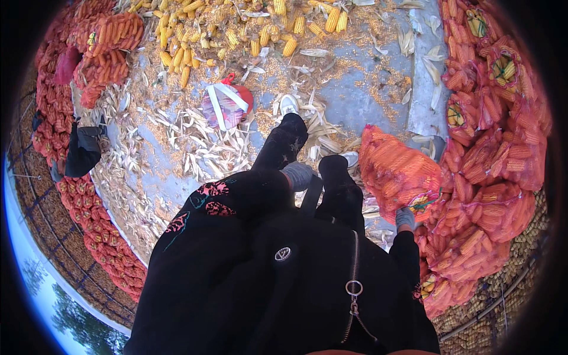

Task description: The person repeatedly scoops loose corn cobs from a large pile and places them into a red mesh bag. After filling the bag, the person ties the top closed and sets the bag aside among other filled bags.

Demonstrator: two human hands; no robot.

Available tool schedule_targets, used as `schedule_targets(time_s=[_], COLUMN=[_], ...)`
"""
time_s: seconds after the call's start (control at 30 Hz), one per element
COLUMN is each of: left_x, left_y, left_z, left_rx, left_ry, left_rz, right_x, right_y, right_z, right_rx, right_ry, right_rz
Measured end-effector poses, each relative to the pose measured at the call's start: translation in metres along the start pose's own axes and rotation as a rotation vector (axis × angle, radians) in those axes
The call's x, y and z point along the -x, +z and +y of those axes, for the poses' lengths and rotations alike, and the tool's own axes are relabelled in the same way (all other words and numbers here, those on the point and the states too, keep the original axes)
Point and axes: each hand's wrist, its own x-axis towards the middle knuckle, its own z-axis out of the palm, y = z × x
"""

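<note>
My right hand point(405, 219), in a grey glove, is closed on the near end of a full orange-red mesh bag of corn point(397, 171). Yellow and green show at that end of the bag, beside my fingers. The bag lies tilted to the right of my legs, against other bags. My left hand point(299, 176), also gloved in grey, is curled in front of my knees. A dark strap-like piece point(312, 194) hangs right beside it; whatever the fingers hold, if anything, is hidden.
Stacked mesh bags of corn point(497, 207) line the right, with more bags point(106, 248) along the left. Loose yellow cobs point(248, 29) lie heaped ahead. Husks point(213, 145) and kernels cover the grey ground. A round red stool with white straps point(227, 105) stands ahead; another person point(83, 151) is at far left.
</note>
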Motion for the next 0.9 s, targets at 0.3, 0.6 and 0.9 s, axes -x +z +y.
schedule_targets(time_s=[0.3, 0.6, 0.9], left_x=[0.023, 0.141, 0.242], left_y=[-0.036, -0.029, 0.048], left_z=[-0.029, -0.121, -0.124], left_rx=[0.129, 0.128, 0.239], left_ry=[-0.075, -0.545, -0.650], left_rz=[0.237, 0.273, -0.240], right_x=[0.038, 0.052, 0.035], right_y=[0.025, 0.031, 0.011], right_z=[-0.006, -0.021, -0.031], right_rx=[-0.248, -0.431, -0.501], right_ry=[0.228, 0.330, 0.278], right_rz=[0.270, 0.437, 0.440])
